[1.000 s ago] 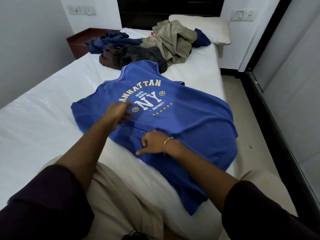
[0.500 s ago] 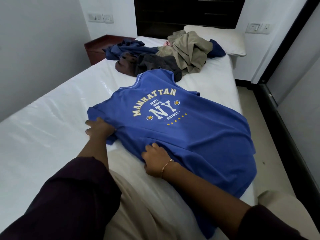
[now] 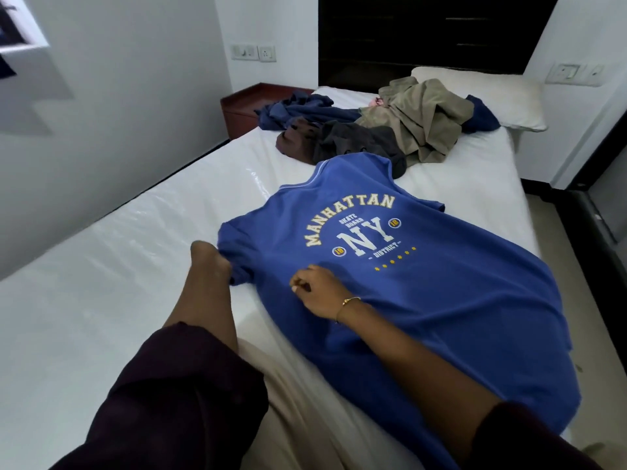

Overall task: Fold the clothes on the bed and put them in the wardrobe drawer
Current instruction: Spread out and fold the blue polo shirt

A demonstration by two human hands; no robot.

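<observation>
A blue shirt (image 3: 424,286) lies spread flat, printed back upward, on a white bed (image 3: 101,283). Its collar points toward the far headboard and its hem runs toward the person and off to the right, so the long axis slants from far-left to near-right.

The left hand (image 3: 212,262) is at the shirt's left sleeve, at the outer edge of the cloth. Its fingers seem to curl around the sleeve edge and grip it, though motion blur makes the exact hold hard to read. The right hand (image 3: 317,288) rests on the shirt body just right of that sleeve, fingers (image 3: 300,286) curled in and apparently pinching a small fold of cloth.

The sleeve lies directly under the left hand, and the rest of the shirt stretches away to its right. Judging from this, the next fold would carry the left sleeve rightward over the shirt's back, with the left hand the nearer one to lead.

Beyond the collar, a heap of unfolded clothes (image 3: 373,130) waits near a pillow (image 3: 502,96). No wardrobe drawer is in view.
</observation>
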